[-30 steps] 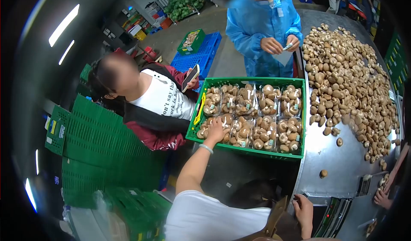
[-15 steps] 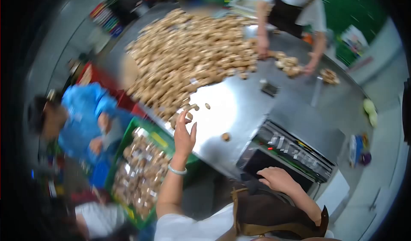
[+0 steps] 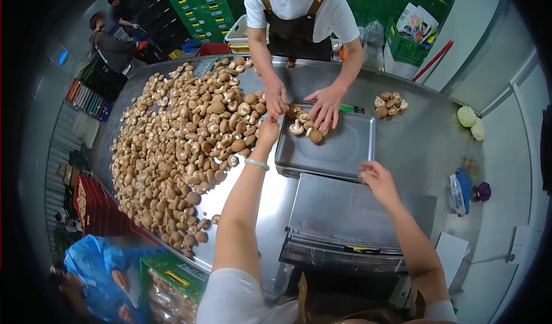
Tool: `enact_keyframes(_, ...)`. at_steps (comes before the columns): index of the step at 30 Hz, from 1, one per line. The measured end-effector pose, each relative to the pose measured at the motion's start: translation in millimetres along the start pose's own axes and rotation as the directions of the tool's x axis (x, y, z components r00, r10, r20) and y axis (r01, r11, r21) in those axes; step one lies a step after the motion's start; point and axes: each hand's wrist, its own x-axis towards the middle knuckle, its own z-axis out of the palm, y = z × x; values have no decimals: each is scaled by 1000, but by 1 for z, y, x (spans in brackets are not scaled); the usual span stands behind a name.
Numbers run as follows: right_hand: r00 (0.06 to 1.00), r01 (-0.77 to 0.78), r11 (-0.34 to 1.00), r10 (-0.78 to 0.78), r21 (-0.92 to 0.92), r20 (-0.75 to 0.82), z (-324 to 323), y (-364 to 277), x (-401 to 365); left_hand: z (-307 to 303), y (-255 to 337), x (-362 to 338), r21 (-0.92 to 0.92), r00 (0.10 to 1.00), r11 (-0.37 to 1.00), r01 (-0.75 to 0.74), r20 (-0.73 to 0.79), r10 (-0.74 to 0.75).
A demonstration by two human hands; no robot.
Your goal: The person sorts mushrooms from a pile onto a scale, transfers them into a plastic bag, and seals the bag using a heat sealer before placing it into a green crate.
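Note:
A shallow metal tray (image 3: 328,158) sits in front of me, its near side by a flat-topped metal machine (image 3: 356,209). My left hand (image 3: 268,132), with a pale bracelet at the wrist, is closed beside the tray's far left edge, close to a co-worker's hand; its fingertips are partly hidden. At the tray's near right corner my right hand (image 3: 377,180) has its fingers curled on the rim. Several mushrooms (image 3: 315,136) lie in the far left part of the tray, under the co-worker's spread hand (image 3: 326,106).
A large mushroom heap (image 3: 178,146) covers the left of the metal table (image 3: 425,128). A small mushroom pile (image 3: 390,104) lies far right, with pale green vegetables (image 3: 470,121) at the right edge. A person in blue (image 3: 95,272) stands left by a green crate (image 3: 178,272).
My view has lifted and turned toward the co-worker opposite. Both my hands have reached forward to the tray, which was not visible there before. The co-worker's hands are now over the tray.

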Motion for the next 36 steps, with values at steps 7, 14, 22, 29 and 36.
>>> enact_keyframes(7, 998, -10, 995, 5, -95, -61, 33, 58, 127, 12, -7, 9, -311, 998, 950, -4, 52, 21)
enact_keyframes(14, 997, 73, 973, -79, -220, -18, 62, 46, 186, 38, 25, 14, 52, 983, 982, -180, 53, 177)
enact_keyframes(22, 999, 52, 969, -50, -240, 13, 26, 48, 137, 30, 63, -45, -254, 946, 966, 52, 324, 34)
enact_keyframes(29, 996, 89, 976, -88, -198, 17, -28, -12, 17, 17, 116, -156, -383, 928, 920, -78, 309, 208)
enact_keyframes(36, 999, -28, 968, 31, -250, 10, -45, 17, -125, 48, 86, -286, -329, 891, 944, -9, 426, 157)
